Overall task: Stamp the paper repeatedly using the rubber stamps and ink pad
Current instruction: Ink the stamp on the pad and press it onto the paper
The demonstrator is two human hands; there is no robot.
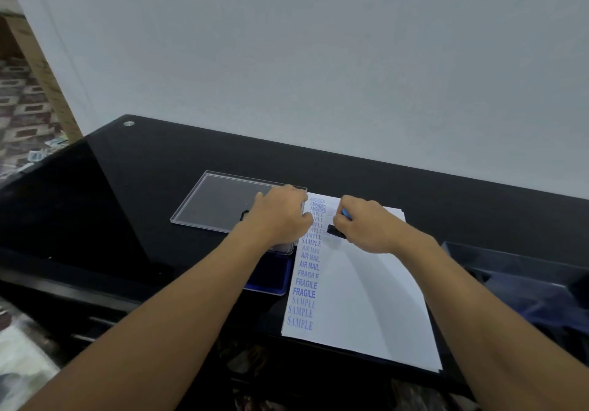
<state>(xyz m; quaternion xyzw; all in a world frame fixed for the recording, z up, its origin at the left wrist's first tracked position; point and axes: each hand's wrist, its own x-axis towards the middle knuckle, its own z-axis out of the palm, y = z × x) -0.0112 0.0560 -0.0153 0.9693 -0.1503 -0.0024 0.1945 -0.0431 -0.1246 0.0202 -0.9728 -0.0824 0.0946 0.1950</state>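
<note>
Head view: right hand point(369, 224) pinches rubber stamp point(336, 231), its black base on or just over the paper point(366, 299), beside the column of blue prints. Left hand point(280, 216) sits curled at the paper's left edge, above ink pad point(271, 280); cannot tell whether it holds anything. Risks: a tilted press would likely print faint, and the new mark could overlap the SAMPLE marks.

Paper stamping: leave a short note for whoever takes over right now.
Right hand pinches a stamp down on the paper, beside the printed column.
Left hand sits at the paper's left edge; grip unclear.
Ink pad lies just left of the paper.
Done: one column of prints down the left edge.
Left: the rest of the sheet is blank.
</note>
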